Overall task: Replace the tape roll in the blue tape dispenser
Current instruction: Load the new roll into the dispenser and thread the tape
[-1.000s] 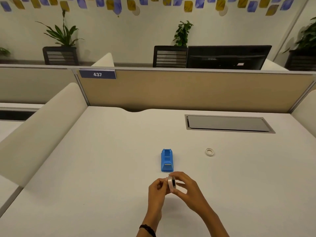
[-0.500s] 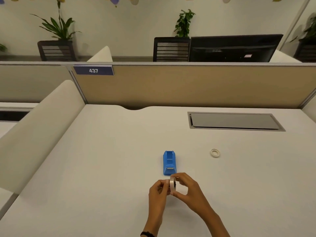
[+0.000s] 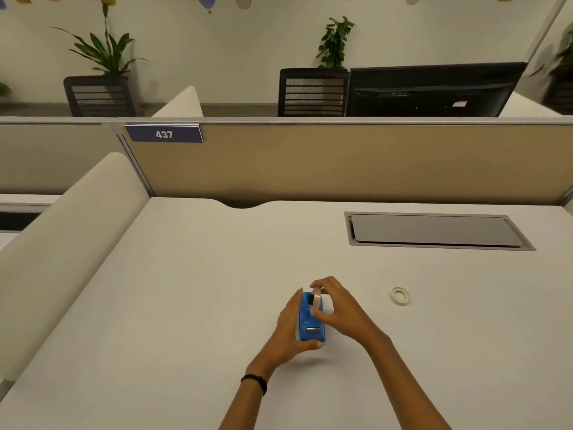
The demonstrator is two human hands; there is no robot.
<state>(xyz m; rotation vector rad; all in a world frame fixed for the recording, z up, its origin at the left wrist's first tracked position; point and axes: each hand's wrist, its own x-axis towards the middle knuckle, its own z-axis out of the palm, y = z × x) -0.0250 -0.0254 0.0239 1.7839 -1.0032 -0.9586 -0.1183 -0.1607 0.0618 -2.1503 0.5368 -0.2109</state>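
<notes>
Blue tape dispenser (image 3: 311, 327) sits on the white desk (image 3: 186, 290), and I place everything else from it. Far to its left a cream side divider (image 3: 71, 243) slopes along the desk edge. Up and left of it, on the tan partition (image 3: 341, 162), I read a blue plate marked 437 (image 3: 163, 134).

My left hand (image 3: 290, 328) cups the dispenser's left flank, fingers lying along the side and thumb hooked round the near end, so it is closed on the body. A black band (image 3: 255, 381) circles that wrist.

At the far half of the dispenser, the tape roll (image 3: 316, 301) stands on edge, over the cradle; whether it is seated I cannot tell. My right hand (image 3: 344, 311) pinches the roll from the right, index finger on top and thumb below.

Right of the dispenser, well apart, a small empty ring of tape core (image 3: 400, 295) lies flat. Beyond it, further back, is a grey cable hatch (image 3: 434, 231) set into the desk.
</notes>
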